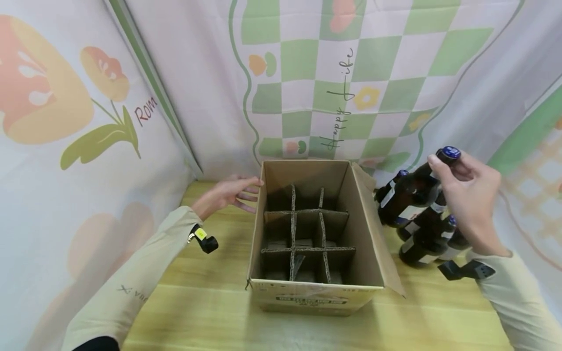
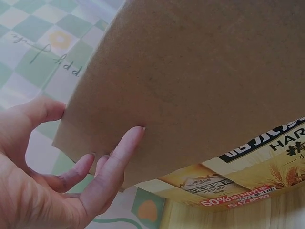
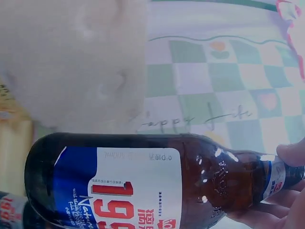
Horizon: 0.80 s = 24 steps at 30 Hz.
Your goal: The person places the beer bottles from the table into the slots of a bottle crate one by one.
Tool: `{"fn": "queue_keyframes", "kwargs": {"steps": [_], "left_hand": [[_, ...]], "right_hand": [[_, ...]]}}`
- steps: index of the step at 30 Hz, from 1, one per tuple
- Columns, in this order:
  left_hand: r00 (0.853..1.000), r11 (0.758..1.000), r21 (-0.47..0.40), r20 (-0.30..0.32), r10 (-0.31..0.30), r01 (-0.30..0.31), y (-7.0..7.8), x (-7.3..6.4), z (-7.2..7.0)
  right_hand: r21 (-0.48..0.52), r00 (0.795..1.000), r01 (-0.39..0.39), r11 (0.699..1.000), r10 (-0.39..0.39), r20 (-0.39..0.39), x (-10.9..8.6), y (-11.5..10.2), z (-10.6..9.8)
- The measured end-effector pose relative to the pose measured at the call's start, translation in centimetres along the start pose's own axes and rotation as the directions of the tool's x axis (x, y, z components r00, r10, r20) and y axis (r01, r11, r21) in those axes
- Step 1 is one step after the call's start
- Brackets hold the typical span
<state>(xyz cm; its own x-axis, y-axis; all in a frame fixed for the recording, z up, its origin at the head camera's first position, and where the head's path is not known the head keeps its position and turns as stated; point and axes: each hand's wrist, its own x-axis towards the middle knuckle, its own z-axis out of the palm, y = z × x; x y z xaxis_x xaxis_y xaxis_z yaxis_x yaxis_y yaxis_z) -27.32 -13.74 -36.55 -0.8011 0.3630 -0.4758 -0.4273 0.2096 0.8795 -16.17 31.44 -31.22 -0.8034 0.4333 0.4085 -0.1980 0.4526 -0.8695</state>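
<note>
Gripping a dark bottle point(image 1: 414, 191) by its neck, the right hand point(image 1: 471, 195) holds it near the other bottles point(image 1: 423, 247), right of the carton point(image 1: 307, 297) on the surface point(image 1: 197, 292); the left hand point(image 1: 228, 191), fingers loosely extended, touches the carton's side; no bottle shows in its divider point(image 1: 307, 249), so loading seems barely begun, with every visible bottle left to place

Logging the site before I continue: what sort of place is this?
Probably a small packing or demo booth: printed, fabric-like walls enclose a wood-grain table, which bears a divided cardboard box and dark bottles.
</note>
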Motion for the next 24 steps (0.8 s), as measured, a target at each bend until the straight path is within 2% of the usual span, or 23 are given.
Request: {"fn": "queue_keyframes", "kwargs": {"steps": [5, 7, 12, 18, 21, 24], "left_hand": [[1.000, 1.000, -0.001, -0.009, -0.001, 0.001, 0.0, 0.0, -0.1], [1.000, 1.000, -0.004, -0.008, 0.003, -0.003, 0.0, 0.0, -0.1], [1.000, 1.000, -0.012, -0.003, 0.015, -0.015, -0.1, 0.1, -0.1], [1.000, 1.000, -0.010, -0.010, 0.017, -0.017, -0.5, 0.1, -0.3], [1.000, 1.000, -0.003, -0.004, 0.026, -0.026, -0.5, 0.3, -0.2], [1.000, 1.000, -0.005, -0.005, 0.030, -0.031, -0.5, 0.5, -0.2]], "right_hand": [[0.118, 1.000, 0.003, 0.993, -0.002, -0.016, 0.0, -2.1, 0.3], [0.128, 0.999, 0.022, 0.992, -0.019, -0.026, 0.0, -3.1, 0.5], [0.053, 0.985, 0.168, 0.984, -0.165, -0.048, -0.2, -5.1, 1.7], [0.194, 0.945, 0.327, 0.925, -0.316, -0.083, -1.4, -7.0, 2.9], [0.255, 0.936, 0.350, 0.901, -0.333, -0.112, -1.8, -8.1, 2.9], [0.303, 0.946, 0.324, 0.896, -0.304, -0.113, -1.9, -9.1, 2.7]]}}
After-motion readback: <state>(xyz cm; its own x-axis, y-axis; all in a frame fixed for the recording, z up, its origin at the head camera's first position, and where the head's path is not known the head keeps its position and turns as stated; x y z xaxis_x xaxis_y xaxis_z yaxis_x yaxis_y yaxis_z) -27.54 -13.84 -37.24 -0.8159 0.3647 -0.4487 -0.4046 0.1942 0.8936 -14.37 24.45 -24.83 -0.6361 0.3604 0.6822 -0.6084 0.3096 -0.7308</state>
